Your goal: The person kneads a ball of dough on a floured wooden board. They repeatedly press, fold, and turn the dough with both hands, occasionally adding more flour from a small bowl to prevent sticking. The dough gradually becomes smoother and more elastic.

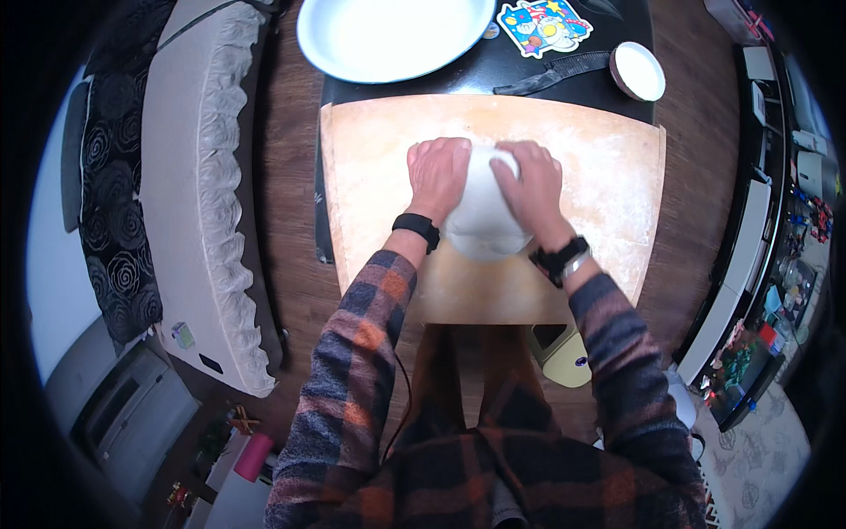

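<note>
A smooth lump of white dough sits near the middle of a floured wooden board. My left hand is wrapped over its far left side, fingers curled and thumb on top. On the far right side, my right hand grips it with bent fingers, the thumb lying over the top. The near end of the dough bulges towards me between my wrists. White flour streaks the board, mostly on the right. Both wrists wear dark bands.
Beyond the board, a black table bears a large white basin, a black comb, a cartoon picture and a small white-lined bowl. A covered sofa stands left; a yellowish bin is below the board.
</note>
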